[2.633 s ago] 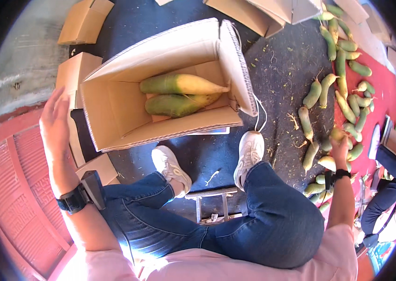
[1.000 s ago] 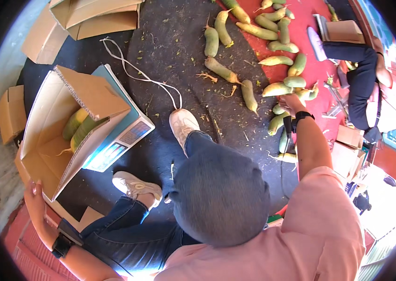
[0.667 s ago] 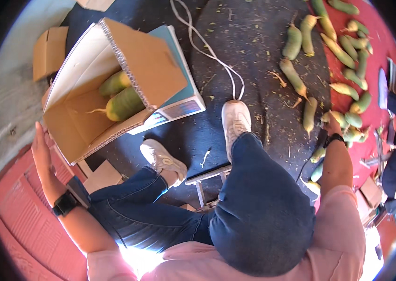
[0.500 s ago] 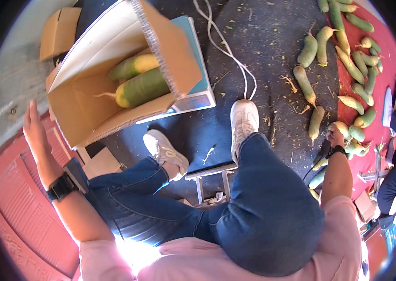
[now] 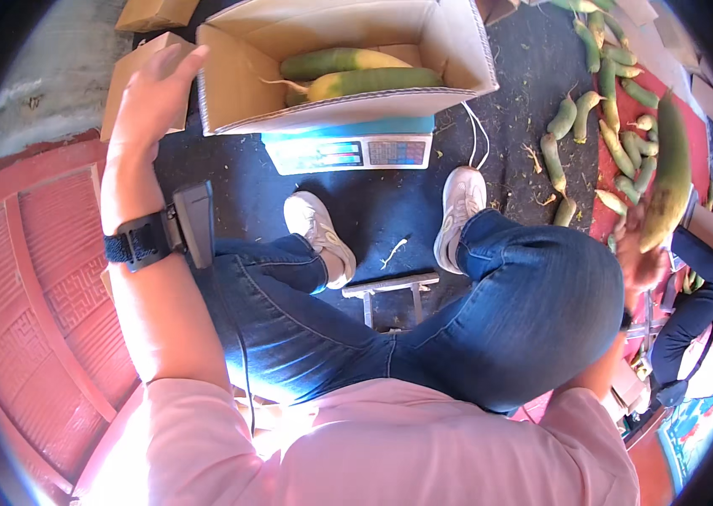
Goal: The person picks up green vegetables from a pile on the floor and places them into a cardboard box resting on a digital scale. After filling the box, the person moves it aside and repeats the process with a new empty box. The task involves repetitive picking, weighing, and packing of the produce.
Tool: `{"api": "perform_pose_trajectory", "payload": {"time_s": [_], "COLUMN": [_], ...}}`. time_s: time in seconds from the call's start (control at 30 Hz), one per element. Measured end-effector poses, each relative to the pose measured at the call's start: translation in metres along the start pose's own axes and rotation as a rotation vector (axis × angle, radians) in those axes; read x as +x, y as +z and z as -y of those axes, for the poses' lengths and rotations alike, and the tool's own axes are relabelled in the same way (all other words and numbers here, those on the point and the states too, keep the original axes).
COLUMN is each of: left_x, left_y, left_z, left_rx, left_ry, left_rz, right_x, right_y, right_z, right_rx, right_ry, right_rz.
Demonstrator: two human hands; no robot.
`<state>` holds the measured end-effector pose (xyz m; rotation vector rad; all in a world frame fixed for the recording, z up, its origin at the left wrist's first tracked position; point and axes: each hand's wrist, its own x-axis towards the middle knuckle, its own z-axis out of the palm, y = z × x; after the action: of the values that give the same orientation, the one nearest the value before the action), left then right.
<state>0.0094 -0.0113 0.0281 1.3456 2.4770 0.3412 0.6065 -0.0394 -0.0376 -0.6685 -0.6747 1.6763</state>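
Observation:
On the right, my right hand [image 5: 639, 253] is closed around the lower part of a long green radish [image 5: 670, 173], held up on end above the pile. My left hand [image 5: 158, 93] is raised with fingers apart at the left side of an open cardboard box [image 5: 322, 116]. Whether its fingertips touch the box I cannot tell. Inside the box lie green radishes, a plain green one [image 5: 339, 61] behind a yellow-tipped one [image 5: 373, 83]. Beneath the box is a white and teal weighing scale [image 5: 348, 153] with a display and keypad.
Several green radishes [image 5: 608, 93] lie on the red cloth [image 5: 605, 173] and dark mat [image 5: 512, 126] to the right. A white cable [image 5: 483, 139] runs beside the scale. Cardboard boxes [image 5: 133, 72] stand at the left wall. Another person's dark sleeve [image 5: 694, 308] shows far right.
My right hand has lifted a green radish from the pile. My left hand has come up beside the box. The view has turned, so the box and scale now sit squarely ahead.

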Motion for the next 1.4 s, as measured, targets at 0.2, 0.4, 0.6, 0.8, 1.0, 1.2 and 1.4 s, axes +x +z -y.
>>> {"api": "perform_pose_trajectory", "payload": {"time_s": [0.2,0.4,0.6,0.8,1.0,1.2,1.4], "left_x": [-0.004,-0.009,-0.010,-0.016,-0.004,0.005,-0.042], "left_y": [-0.015,-0.014,-0.006,-0.011,0.004,-0.007,0.003], "left_z": [0.020,0.028,0.025,0.020,0.044,0.056,-0.053], "left_rx": [-0.054,0.146,0.108,0.096,-0.106,0.150,-0.151], "left_ry": [0.089,0.227,0.251,0.342,0.376,0.435,0.635], "left_rz": [0.070,0.279,0.305,0.245,0.273,0.142,-0.402], "right_x": [0.122,0.169,0.233,0.246,0.223,0.124,-0.086], "right_y": [0.127,0.282,0.288,0.268,0.266,0.099,-0.216], "right_z": [0.037,-0.008,-0.159,-0.231,-0.151,0.077,0.093], "right_rx": [-0.880,-1.447,-1.477,-2.256,-1.671,-1.551,-1.769], "right_ry": [0.141,0.417,0.632,0.236,-0.222,0.071,0.437], "right_rz": [0.141,0.734,1.061,1.252,1.270,0.262,-0.569]}}
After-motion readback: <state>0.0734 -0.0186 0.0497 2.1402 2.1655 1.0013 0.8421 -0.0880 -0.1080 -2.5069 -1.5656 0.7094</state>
